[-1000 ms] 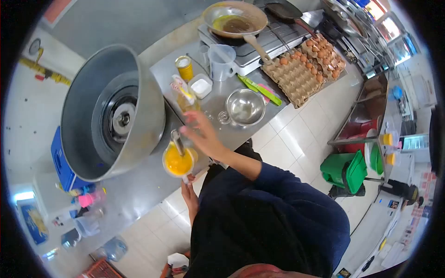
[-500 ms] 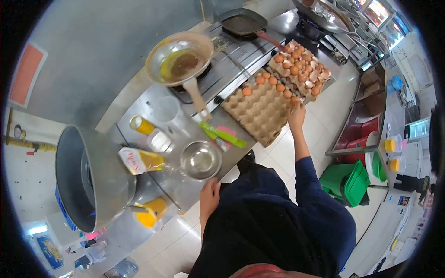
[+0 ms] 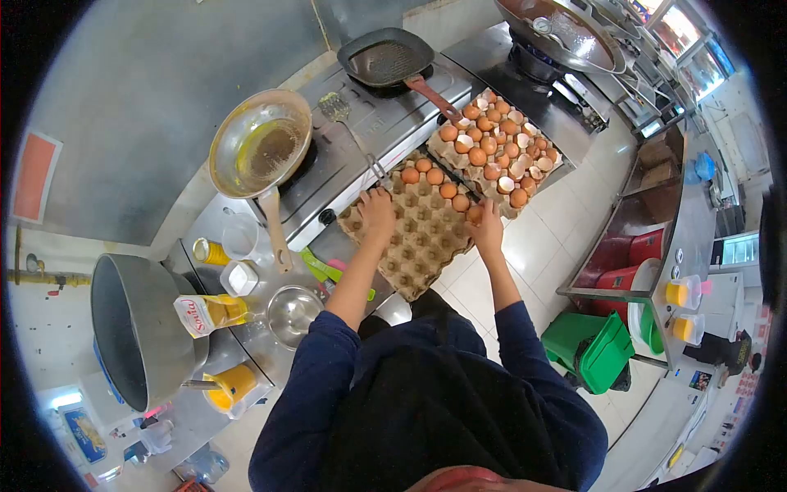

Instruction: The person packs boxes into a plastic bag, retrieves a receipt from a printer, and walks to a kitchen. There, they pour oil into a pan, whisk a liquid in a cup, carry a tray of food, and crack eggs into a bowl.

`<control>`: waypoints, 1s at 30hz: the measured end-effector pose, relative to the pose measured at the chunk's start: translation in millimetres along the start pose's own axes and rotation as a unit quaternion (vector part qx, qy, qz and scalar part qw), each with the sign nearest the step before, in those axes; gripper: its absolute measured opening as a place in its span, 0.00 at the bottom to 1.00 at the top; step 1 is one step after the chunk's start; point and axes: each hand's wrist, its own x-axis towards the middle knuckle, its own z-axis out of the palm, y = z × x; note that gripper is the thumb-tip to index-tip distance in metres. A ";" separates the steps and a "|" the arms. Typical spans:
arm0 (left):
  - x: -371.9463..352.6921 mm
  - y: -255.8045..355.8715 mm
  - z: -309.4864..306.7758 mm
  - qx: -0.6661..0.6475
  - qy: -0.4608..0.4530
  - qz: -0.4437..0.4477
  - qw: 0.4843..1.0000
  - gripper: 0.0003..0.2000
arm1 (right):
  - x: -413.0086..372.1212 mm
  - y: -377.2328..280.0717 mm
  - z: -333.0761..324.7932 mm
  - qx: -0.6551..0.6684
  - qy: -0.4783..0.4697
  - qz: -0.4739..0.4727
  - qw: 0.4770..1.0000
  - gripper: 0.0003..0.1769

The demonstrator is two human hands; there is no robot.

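Observation:
A cardboard egg tray (image 3: 418, 238) lies across the counter's front edge, mostly unfilled, with several whole brown eggs (image 3: 448, 190) along its far right side. My left hand (image 3: 378, 215) grips the tray's left edge, fingers curled and the fingertips partly hidden. At the right corner my right hand (image 3: 489, 230) is closed on the tray's edge, its fingers against the last egg (image 3: 475, 214). Just beyond, a second tray (image 3: 449, 153) is heaped with brown eggs and broken shells (image 3: 506, 184).
A pan (image 3: 283, 98) with yellow residue and a square pan (image 3: 385, 61) sit on the stove (image 3: 328, 180). To the left are a steel bowl (image 3: 295, 316), a green-handled tool (image 3: 316, 264), a yellow packet (image 3: 221, 312) and a big pot (image 3: 131, 328). A green bin (image 3: 607, 353) stands right.
My left hand has moved from beside the steel bowl up to the tray's left edge. My right hand remains at the right corner. The view has shifted, placing the trays further left.

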 end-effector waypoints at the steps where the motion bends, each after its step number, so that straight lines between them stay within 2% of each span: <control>1: 8.8 -1.2 7.9 -0.001 -0.002 -0.003 1.000 0.20 | 2.1 -0.5 -6.1 -0.001 -0.003 -0.001 1.000 0.27; 3: 17.6 -8.0 33.0 0.017 -0.004 -0.001 1.000 0.21 | 0.4 -4.7 -15.9 0.248 0.004 0.077 0.966 0.27; 4: 12.6 -6.6 28.2 0.019 -0.008 -0.006 1.000 0.21 | -4.7 -7.7 -19.4 0.354 -0.012 0.122 0.927 0.22; 5: 6.8 -2.5 14.4 -0.042 0.013 -0.010 0.999 0.21 | -9.5 -9.3 -25.0 0.355 -0.018 0.121 0.927 0.22; 6: -0.7 -2.4 -0.3 -0.102 0.036 -0.021 0.994 0.22 | -13.7 -11.8 -29.6 0.571 -0.099 0.212 0.787 0.20; 7: -9.0 -1.8 -10.8 -0.100 0.038 -0.026 0.994 0.22 | -18.0 -13.8 -33.1 0.739 -0.165 0.288 0.586 0.20; 8: -21.6 -2.5 -17.6 -0.187 0.090 -0.030 0.978 0.22 | -22.9 -17.9 -33.5 0.711 -0.213 0.280 0.609 0.24; 9: -32.9 -4.0 -22.2 -0.272 0.140 -0.033 0.951 0.22 | -29.9 -23.9 -32.5 0.710 -0.218 0.280 0.608 0.24; 10: -38.3 -8.9 -20.9 -0.270 0.143 -0.039 0.952 0.22 | -36.1 -35.8 -31.4 0.684 -0.238 0.298 0.622 0.25; 11: -43.8 -14.9 -19.5 -0.416 0.100 -0.064 0.902 0.21 | -41.7 -44.3 -28.8 0.657 -0.257 0.315 0.635 0.27; 12: -52.6 -22.2 -17.5 -0.552 0.055 -0.090 0.827 0.20 | -48.0 -43.8 -23.9 0.661 -0.317 0.288 0.617 0.28; 13: -62.5 -29.1 -22.0 -0.550 0.058 -0.098 0.827 0.20 | -51.9 -47.8 -20.5 0.659 -0.324 0.289 0.614 0.28; 14: -73.2 -35.2 -34.4 -0.683 -0.002 -0.105 0.723 0.20 | -55.7 -53.4 -17.1 0.666 -0.335 0.293 0.599 0.28; 15: -80.9 -41.6 -48.7 -0.795 -0.059 -0.105 0.595 0.20 | -56.6 -60.7 -13.0 0.674 -0.344 0.293 0.584 0.29; 16: -93.0 -47.4 -62.7 -0.809 -0.094 -0.125 0.567 0.21 | -58.7 -68.8 -11.3 0.679 -0.336 0.311 0.574 0.27; 17: -103.6 -54.6 -65.4 -0.809 -0.087 -0.128 0.566 0.21 | -58.9 -76.5 -9.9 0.677 -0.343 0.309 0.573 0.27; 19: -125.8 -66.9 -69.9 -0.877 -0.109 -0.111 0.454 0.22 | -63.9 -90.2 -7.3 0.640 -0.341 0.313 0.613 0.26; 20: -135.2 -71.5 -71.9 -0.878 -0.099 -0.115 0.454 0.20 | -66.5 -97.1 -4.0 0.637 -0.348 0.314 0.612 0.26; 22: -150.2 -81.1 -73.7 -0.882 -0.091 -0.153 0.436 0.19 | -72.8 -114.3 5.0 0.552 -0.333 0.258 0.720 0.22; 23: -157.8 -86.4 -73.1 -0.884 -0.089 -0.187 0.420 0.19 | -75.4 -133.8 1.9 0.549 -0.339 0.260 0.718 0.22; 25: -173.2 -97.6 -70.3 -0.875 -0.093 -0.194 0.434 0.18 | -84.3 -176.7 -6.9 0.514 -0.277 0.062 0.809 0.23; 26: -180.3 -103.3 -68.7 -0.866 -0.100 -0.193 0.450 0.18 | -91.4 -193.4 -7.1 0.503 -0.227 -0.033 0.834 0.27; 27: -188.0 -107.9 -66.1 -0.867 -0.094 -0.198 0.448 0.18 | -96.5 -203.9 -6.4 0.503 -0.234 -0.034 0.831 0.27; 28: -197.2 -111.0 -65.2 -0.871 -0.072 -0.209 0.439 0.18 | -101.4 -212.9 -5.2 0.407 -0.180 -0.177 0.878 0.28; 29: -206.7 -115.0 -64.6 -0.875 -0.049 -0.220 0.429 0.19 | -107.1 -221.2 -2.2 0.300 -0.118 -0.316 0.892 0.29; 30: -217.3 -120.9 -64.5 -0.869 -0.041 -0.200 0.451 0.20 | -113.7 -226.5 8.8 0.286 -0.148 -0.329 0.888 0.26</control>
